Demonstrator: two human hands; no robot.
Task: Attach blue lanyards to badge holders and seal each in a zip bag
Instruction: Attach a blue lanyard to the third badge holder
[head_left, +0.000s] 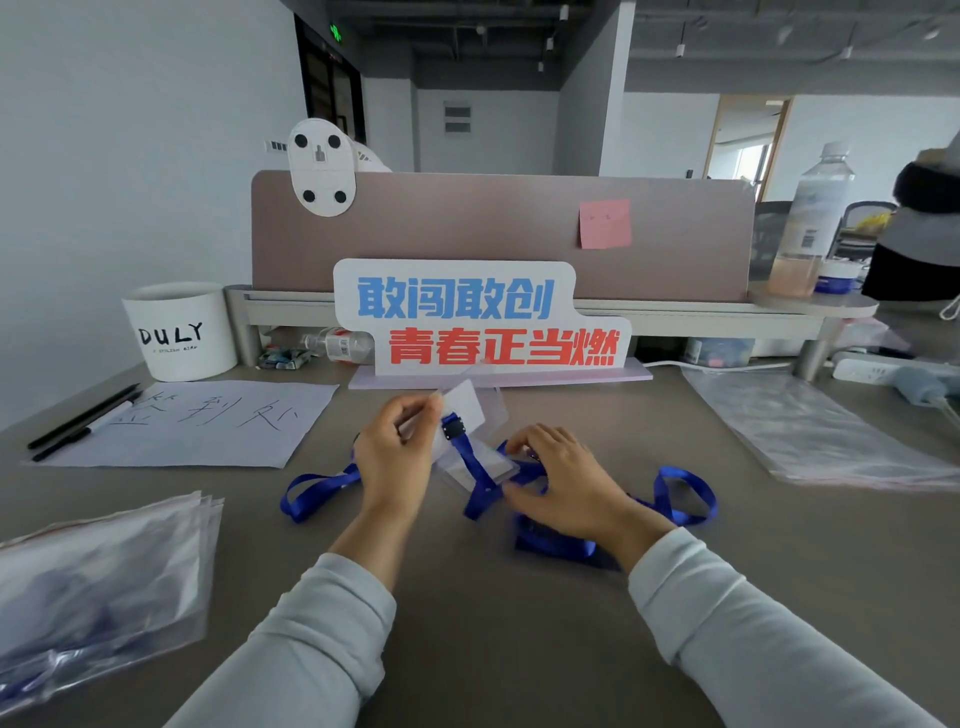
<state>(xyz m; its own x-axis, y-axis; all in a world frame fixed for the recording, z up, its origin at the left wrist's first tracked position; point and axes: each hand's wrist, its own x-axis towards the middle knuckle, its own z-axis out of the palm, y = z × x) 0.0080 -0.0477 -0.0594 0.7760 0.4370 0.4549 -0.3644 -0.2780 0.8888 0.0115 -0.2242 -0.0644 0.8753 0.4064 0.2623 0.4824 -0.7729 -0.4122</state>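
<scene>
My left grip (395, 452) pinches the far corner of the clear badge holder (470, 415) between thumb and fingertips and holds it raised and tilted above the counter (498, 613). The holder's long axis runs from far-left, by my left fingers, to near-right. My right grip (563, 486) lies with bent fingers on its near end; whether they clasp it I cannot tell. The blue lanyard (480, 475) sits by its black clip (453, 429) at the holder's middle. Its strap runs toward me, and loops lie on the counter on both sides. Empty zip bags (810, 431) lie far right, filled bags (104, 566) near left.
</scene>
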